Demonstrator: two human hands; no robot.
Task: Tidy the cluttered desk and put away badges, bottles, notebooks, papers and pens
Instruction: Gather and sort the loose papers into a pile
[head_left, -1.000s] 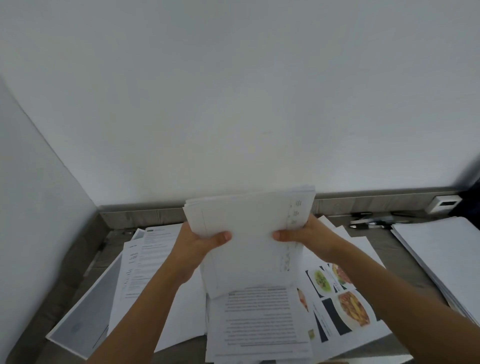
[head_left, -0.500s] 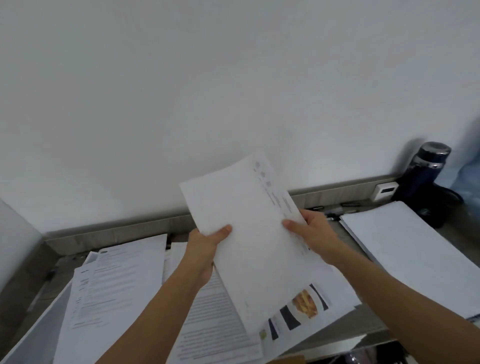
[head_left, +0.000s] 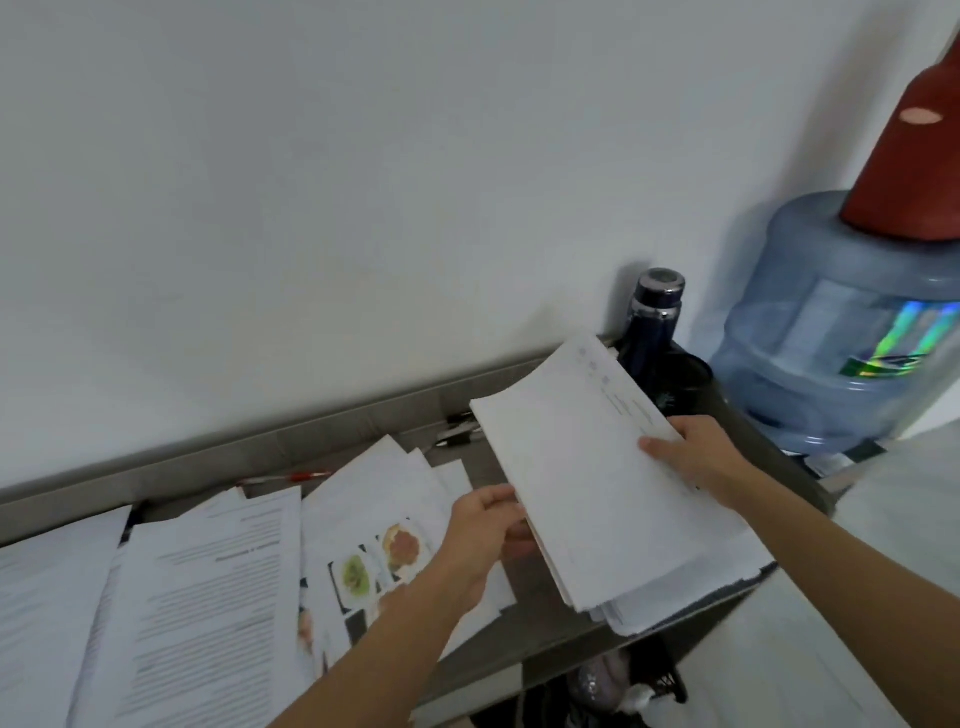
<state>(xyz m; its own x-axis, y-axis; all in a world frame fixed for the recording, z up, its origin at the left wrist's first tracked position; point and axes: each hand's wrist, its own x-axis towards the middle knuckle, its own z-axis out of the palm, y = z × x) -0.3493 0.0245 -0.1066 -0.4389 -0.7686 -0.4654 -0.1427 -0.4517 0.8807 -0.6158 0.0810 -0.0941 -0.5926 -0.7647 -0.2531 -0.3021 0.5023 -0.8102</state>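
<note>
Both hands on paper stack (head_left: 587, 493), held at the right end of the desk (head_left: 524, 613). Right hand (head_left: 696, 457) grips its right edge, thumb on top. Left hand (head_left: 483, 525) holds its left edge, fingers curled under. The stack sits over a second paper pile (head_left: 680, 592); can't tell if they touch. Left of it: overlapping printed sheets (head_left: 208, 597), one with food photos (head_left: 379, 551). Red pen (head_left: 306, 475) by the back rail, more pens (head_left: 457, 431) near it. Dark blue metal bottle (head_left: 652, 322) upright behind the stack. Blue water jug (head_left: 831, 338) beside the desk, red cover (head_left: 914, 145) on top.
</note>
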